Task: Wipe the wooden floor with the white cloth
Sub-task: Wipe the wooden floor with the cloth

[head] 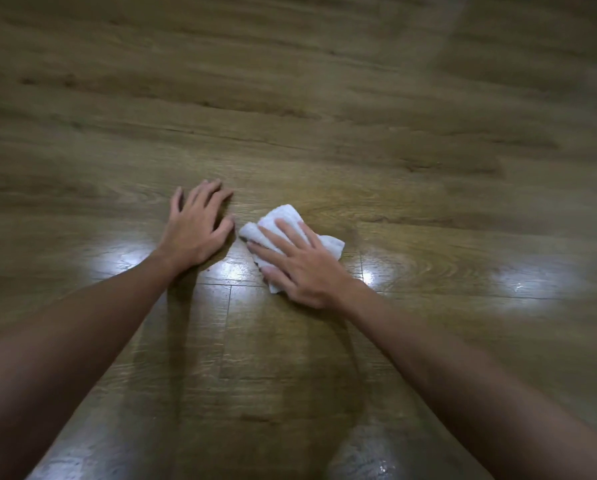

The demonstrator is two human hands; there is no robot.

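Observation:
A folded white cloth (331,245) lies flat on the wooden floor (324,116) near the middle of the view. My right hand (299,263) lies on top of it with fingers spread and straight, pressing it down; the cloth shows beyond the fingertips and on the right side. My left hand (196,226) rests on the bare floor just left of the cloth, fingers spread, holding nothing. The two hands are a small gap apart.
Brown wood-grain planks fill the whole view. Bright light reflections shine on the floor at left (117,261), beside my right wrist (368,277) and at right (529,284). A darker sheen marks the planks between my forearms.

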